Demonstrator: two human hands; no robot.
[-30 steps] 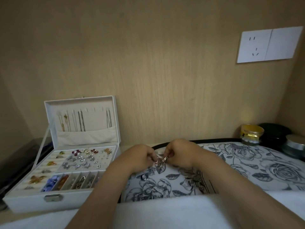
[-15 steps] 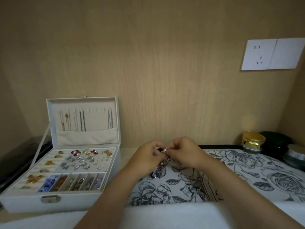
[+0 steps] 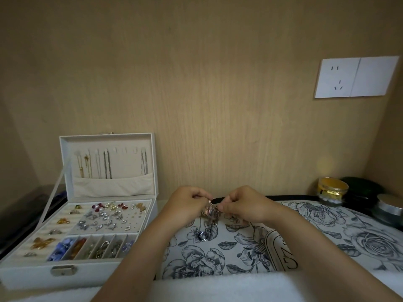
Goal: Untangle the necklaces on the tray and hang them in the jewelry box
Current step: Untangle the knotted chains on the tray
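Parted, left hand [image 3: 187,206] and right hand [image 3: 242,206] pinch necklaces [image 3: 210,217] dangling vertically.

We had one view — a wide-angle head camera, looking forward and down, close over the left hand [image 3: 187,205] and right hand [image 3: 245,205], jewelry box [image 3: 98,274] lower left, wall [image 3: 196,94] straight ahead.

The necklaces [image 3: 211,212] in the grip glint silver-pink, a blue ring [image 3: 202,236] hanging below. Beneath the grip the tray [image 3: 327,238] is off-white with grey-black roses; to the grip's left the jewelry box [image 3: 104,272] is white, cream-lined.
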